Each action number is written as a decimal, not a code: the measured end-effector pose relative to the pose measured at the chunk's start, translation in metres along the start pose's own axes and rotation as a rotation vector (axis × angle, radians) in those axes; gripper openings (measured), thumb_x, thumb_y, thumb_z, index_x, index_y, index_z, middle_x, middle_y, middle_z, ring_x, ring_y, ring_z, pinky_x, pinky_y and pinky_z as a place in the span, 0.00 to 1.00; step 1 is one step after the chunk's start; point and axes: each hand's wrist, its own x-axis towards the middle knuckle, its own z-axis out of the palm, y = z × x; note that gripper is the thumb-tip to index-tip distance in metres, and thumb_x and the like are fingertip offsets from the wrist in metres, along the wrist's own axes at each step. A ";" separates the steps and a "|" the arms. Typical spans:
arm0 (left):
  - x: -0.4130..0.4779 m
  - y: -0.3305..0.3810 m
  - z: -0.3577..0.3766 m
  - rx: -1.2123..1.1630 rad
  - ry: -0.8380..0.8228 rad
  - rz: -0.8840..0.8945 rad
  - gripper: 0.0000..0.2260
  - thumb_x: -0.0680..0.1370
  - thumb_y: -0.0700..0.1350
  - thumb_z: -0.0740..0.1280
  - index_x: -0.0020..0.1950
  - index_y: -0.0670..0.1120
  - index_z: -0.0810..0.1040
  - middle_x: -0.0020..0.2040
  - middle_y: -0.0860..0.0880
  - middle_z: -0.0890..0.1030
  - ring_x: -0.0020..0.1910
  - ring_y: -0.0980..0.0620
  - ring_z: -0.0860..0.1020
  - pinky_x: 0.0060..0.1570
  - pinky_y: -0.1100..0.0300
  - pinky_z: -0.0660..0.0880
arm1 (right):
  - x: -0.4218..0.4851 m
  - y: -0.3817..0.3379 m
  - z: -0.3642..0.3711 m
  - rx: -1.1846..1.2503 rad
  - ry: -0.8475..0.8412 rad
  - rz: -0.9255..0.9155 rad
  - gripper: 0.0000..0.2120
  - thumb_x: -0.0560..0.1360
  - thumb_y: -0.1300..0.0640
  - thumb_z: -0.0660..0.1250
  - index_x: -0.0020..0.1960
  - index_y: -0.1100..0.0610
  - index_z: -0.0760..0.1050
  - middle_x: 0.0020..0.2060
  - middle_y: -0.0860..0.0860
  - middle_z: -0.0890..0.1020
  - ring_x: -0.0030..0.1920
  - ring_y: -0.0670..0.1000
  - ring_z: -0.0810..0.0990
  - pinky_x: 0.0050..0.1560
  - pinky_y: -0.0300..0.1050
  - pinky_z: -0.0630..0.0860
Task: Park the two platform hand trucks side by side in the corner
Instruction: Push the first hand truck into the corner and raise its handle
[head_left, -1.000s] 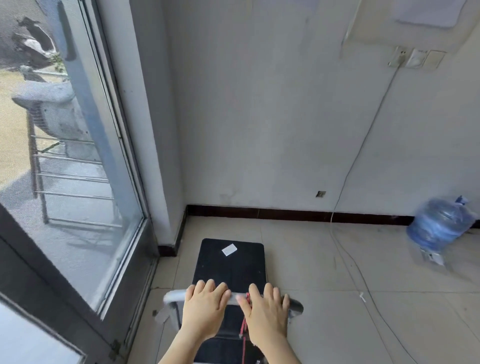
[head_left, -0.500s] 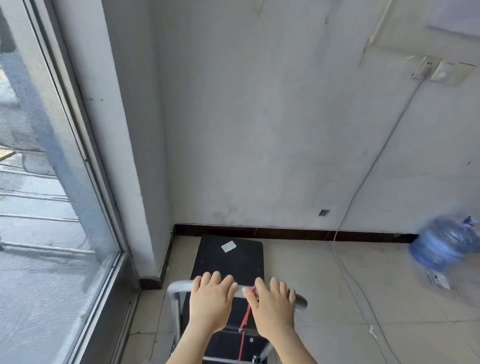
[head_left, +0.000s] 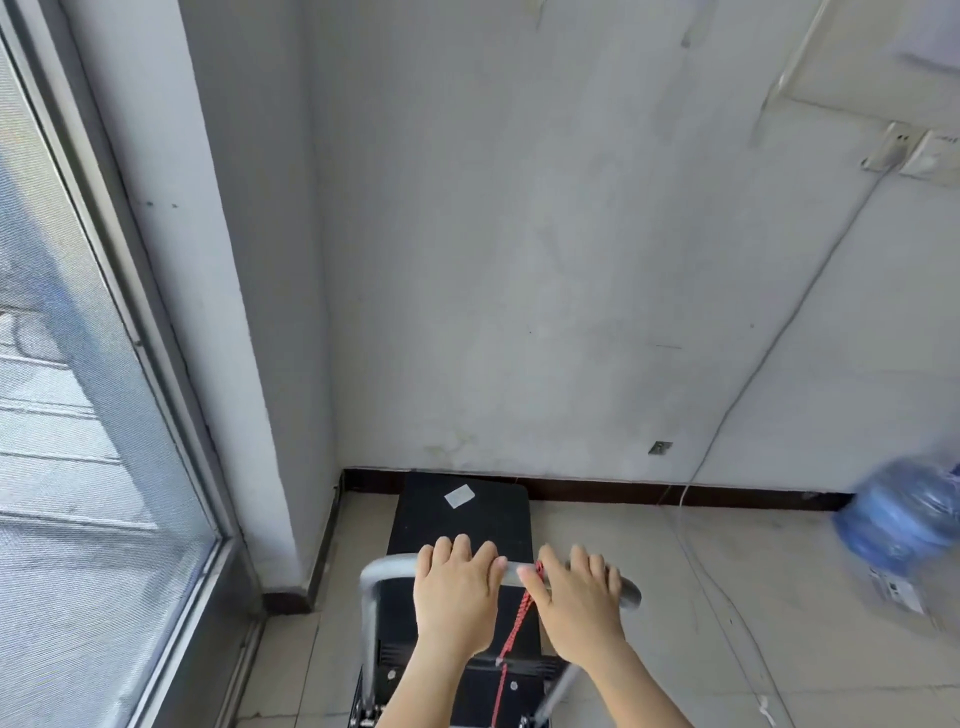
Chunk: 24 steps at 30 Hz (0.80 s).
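With left hand and right hand curled closed over the handle, ease the hand truck squarely against the baseboard, tight beside it.

- The blue bottle is showing only as a blur, and the right edge is cutting it off.
- The hands are covering the middle of the handle.
- The bottom edge is cutting off the near end of the truck, so its wheels are staying hidden.
- The wall socket is running out of the right edge.
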 end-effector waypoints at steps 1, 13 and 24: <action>0.003 0.001 0.001 -0.003 0.003 -0.001 0.17 0.76 0.51 0.52 0.34 0.52 0.76 0.29 0.53 0.74 0.29 0.49 0.74 0.36 0.53 0.77 | 0.004 0.003 0.000 -0.004 -0.003 0.003 0.59 0.53 0.32 0.10 0.66 0.48 0.64 0.59 0.53 0.73 0.60 0.57 0.69 0.64 0.53 0.61; 0.016 0.018 0.000 -0.014 -0.347 0.029 0.15 0.83 0.51 0.49 0.60 0.49 0.71 0.56 0.49 0.73 0.56 0.44 0.71 0.64 0.50 0.64 | 0.014 0.018 -0.010 -0.067 -0.092 0.009 0.62 0.49 0.32 0.09 0.64 0.49 0.63 0.59 0.53 0.72 0.60 0.55 0.68 0.65 0.53 0.61; 0.022 0.038 -0.091 0.127 -0.443 0.001 0.14 0.81 0.50 0.58 0.64 0.46 0.73 0.62 0.46 0.75 0.62 0.45 0.73 0.57 0.54 0.68 | -0.026 -0.009 -0.087 -0.089 -0.223 0.037 0.24 0.80 0.44 0.48 0.72 0.55 0.60 0.68 0.57 0.69 0.67 0.59 0.67 0.65 0.57 0.65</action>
